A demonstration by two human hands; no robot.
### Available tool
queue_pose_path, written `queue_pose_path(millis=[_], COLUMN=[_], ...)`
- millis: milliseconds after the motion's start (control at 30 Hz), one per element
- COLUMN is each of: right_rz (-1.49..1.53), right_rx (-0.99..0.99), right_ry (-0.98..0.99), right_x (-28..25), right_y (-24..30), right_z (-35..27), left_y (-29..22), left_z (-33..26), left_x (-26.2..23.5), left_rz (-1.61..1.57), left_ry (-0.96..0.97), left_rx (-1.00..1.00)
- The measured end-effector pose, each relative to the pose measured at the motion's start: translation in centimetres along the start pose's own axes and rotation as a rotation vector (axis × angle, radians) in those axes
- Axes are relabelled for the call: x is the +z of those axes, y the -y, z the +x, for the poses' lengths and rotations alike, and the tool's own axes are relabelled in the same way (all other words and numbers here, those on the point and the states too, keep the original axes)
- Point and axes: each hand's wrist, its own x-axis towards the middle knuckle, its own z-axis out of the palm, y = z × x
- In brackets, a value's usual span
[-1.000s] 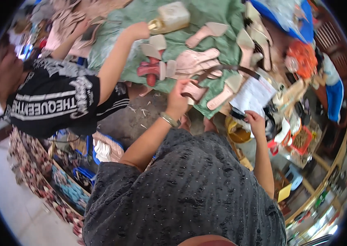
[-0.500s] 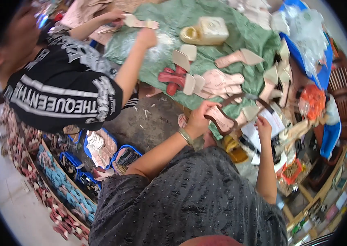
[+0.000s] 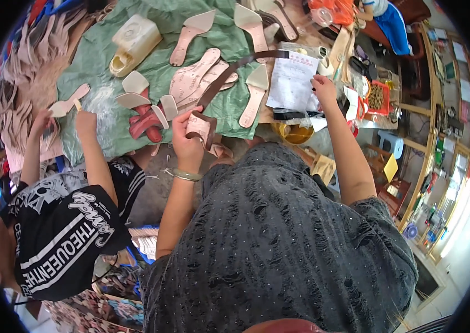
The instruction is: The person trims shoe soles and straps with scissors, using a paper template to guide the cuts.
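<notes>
Grip pinching pink brown-edged insole [image 3: 202, 125] in left hand [image 3: 186, 141]; cannot tell in right hand [image 3: 325, 93]; co-worker's hand [image 3: 86, 122] now away from yellowed plastic jug [image 3: 139, 40].

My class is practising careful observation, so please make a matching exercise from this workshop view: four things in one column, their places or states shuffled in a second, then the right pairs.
Things
1. The camera wearer's bare left hand
2. The pale yellow plastic jug
3. The white rectangular paper sheet
4. The red rectangular basket

Places or states
a. Just left of the wearer's bare right hand
b. Holding many small brown pieces
c. Gripping a flat pink piece with a dark brown edge
d. Lying on the crumpled green sheet

Pairs: 1-c, 2-d, 3-a, 4-b
</notes>
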Motion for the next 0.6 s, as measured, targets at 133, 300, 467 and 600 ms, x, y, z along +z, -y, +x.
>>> queue_pose_path(millis=[133, 300, 467, 600], right_rz=[-0.201, -0.185, -0.282, -0.159], right_rx=[0.056, 0.010, -0.139, -0.160], right_ry=[-0.040, 0.105, 0.049, -0.175], right_x=[-0.3, -0.4, -0.1, -4.0], right_y=[-1.2, 0.8, 3.3, 0.7], right_z=[-0.9, -1.7, -3.3, -3.5], left_y=[-0.7, -1.2, -1.6, -1.8], left_z=[0.2, 0.2, 0.2, -0.2], left_x=[0.2, 0.5, 1.6, 1.6], left_rz=[0.204, 0.176, 0.226, 0.227], left_ry=[0.065, 0.105, 0.134, 0.102], left_rx=[0.016, 0.016, 0.034, 0.023])
